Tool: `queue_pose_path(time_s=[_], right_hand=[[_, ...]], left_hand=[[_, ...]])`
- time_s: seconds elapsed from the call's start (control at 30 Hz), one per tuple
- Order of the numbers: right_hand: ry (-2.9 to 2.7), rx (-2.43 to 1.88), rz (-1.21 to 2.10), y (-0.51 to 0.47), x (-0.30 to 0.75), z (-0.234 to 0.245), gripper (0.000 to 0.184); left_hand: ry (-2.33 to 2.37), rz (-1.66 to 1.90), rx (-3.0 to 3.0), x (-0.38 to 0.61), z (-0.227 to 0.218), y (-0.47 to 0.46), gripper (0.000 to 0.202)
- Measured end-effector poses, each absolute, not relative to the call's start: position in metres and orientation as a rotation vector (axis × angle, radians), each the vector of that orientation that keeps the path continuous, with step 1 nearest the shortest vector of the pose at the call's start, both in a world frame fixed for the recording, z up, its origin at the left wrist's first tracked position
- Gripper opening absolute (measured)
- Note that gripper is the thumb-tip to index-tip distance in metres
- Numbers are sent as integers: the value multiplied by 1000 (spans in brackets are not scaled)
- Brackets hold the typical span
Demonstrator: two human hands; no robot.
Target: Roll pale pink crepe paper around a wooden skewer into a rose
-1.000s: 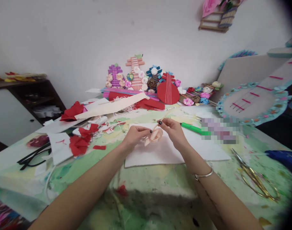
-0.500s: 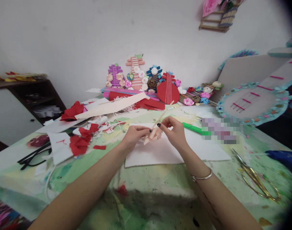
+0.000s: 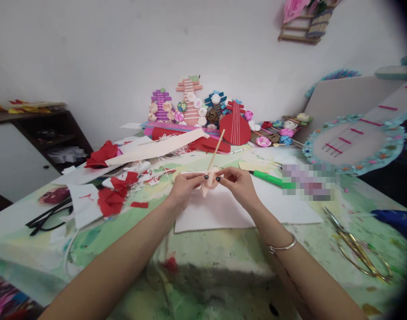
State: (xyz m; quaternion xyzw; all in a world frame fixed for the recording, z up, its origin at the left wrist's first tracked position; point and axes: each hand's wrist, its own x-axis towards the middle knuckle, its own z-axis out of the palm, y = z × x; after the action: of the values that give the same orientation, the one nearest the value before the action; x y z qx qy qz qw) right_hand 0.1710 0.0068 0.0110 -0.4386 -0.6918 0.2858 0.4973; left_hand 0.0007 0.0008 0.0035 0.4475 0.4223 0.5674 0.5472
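Observation:
Between my hands is a pale peach paper flower (image 3: 207, 185), its petals folded and pointing down toward me. A thin wooden stick (image 3: 217, 150) rises from it, tilted up and to the right. My left hand (image 3: 187, 186) pinches the flower's left side between thumb and finger. On the other side, my right hand (image 3: 237, 183) pinches the paper, its remaining fingers curled. Both hands are above a white board (image 3: 223, 218) lying on the table. Part of the flower is hidden by my fingertips.
Gold-handled scissors (image 3: 353, 246) lie at the right, with a green utility knife (image 3: 270, 179) behind the board. Red paper scraps (image 3: 114, 200) and black glasses (image 3: 51, 218) are at the left. A red paper lute (image 3: 235, 129) leans among flower crafts at the wall.
The stick has swung more upright, and the flower has turned with it. My right hand has shifted slightly left and down, bringing its fingertips nearer my left hand's.

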Motion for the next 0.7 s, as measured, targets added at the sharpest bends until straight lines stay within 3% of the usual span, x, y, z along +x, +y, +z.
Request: queue_pose_path(time_s=[0.33, 0.7], right_hand=[[-1729, -1017, 730, 8, 171, 9, 19], [-1535, -901, 1048, 6, 170, 13, 11]], left_hand=[[1017, 1275, 1110, 2, 3, -1, 25], [991, 1246, 1072, 3, 9, -4, 22]])
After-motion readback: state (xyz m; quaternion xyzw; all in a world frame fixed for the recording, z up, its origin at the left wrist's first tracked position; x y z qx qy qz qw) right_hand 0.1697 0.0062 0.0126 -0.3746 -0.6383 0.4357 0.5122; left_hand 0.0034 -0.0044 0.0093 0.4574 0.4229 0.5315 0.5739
